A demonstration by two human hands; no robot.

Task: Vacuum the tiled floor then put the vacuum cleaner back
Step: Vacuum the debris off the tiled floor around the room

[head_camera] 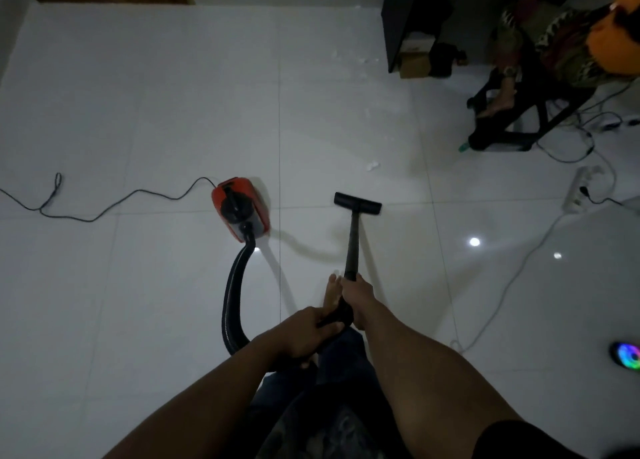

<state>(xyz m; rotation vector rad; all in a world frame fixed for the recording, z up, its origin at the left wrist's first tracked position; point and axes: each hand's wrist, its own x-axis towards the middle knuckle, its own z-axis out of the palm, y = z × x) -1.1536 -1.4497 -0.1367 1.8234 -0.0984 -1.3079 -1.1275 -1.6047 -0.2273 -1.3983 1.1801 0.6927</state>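
Left hand point(304, 332): mine, closed round the rear handle of the wand where the hose point(233, 296) joins; nearer to me.
Right hand point(358, 294): closed round the wand point(352, 240) further up; the hand nearer the nozzle.
Wand axis: runs almost straight ahead from my hands, sloping down to the floor.
Floor nozzle point(357, 203): on the tiled floor point(138, 112), bar crosswise to the wand.
Canister point(240, 209): red, ahead-left of my hands, long axis pointing away; hose loops back to my left hand, cord point(104, 209) trails left.
Debris point(373, 165): white scrap just beyond the nozzle, slightly right; more bits further off.
Judgement: next stroke goes forward, a touch right.
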